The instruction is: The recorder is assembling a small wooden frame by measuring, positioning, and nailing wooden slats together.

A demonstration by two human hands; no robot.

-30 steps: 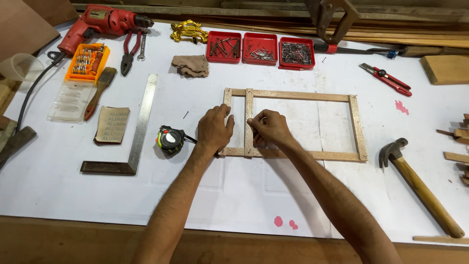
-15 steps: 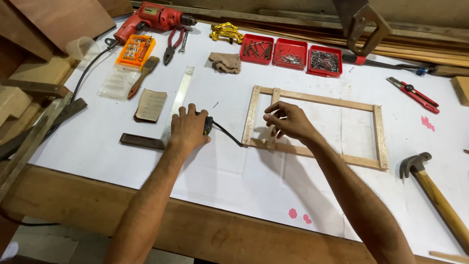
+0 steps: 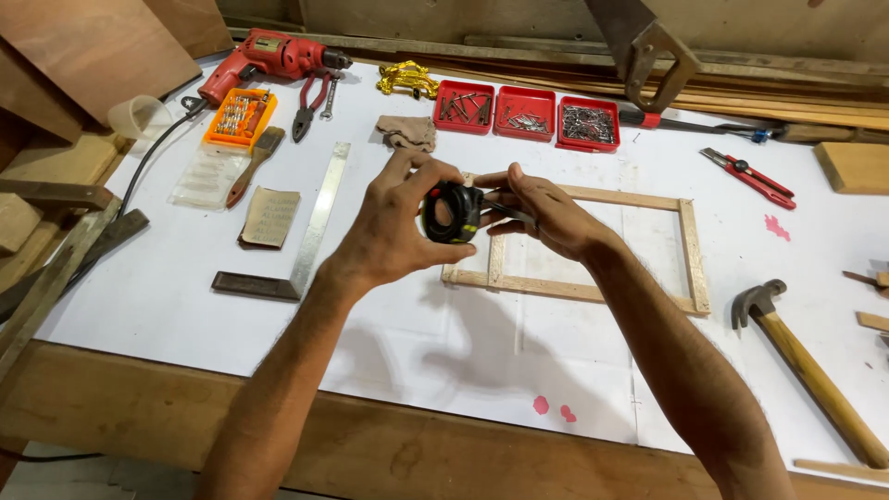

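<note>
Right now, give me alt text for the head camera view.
Both hands hold a black tape measure above a wooden frame: left hand grips its case, right hand touches its other side. A hammer lies right.

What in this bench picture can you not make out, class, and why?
Head view:
- Tape measure: partly wrapped by the left hand and right hand.
- Wooden frame: near-left corner hidden behind both hands.
- Hammer: handle end cut off by the bottom-right edge.
- Red trays: contents too small to tell.
</note>
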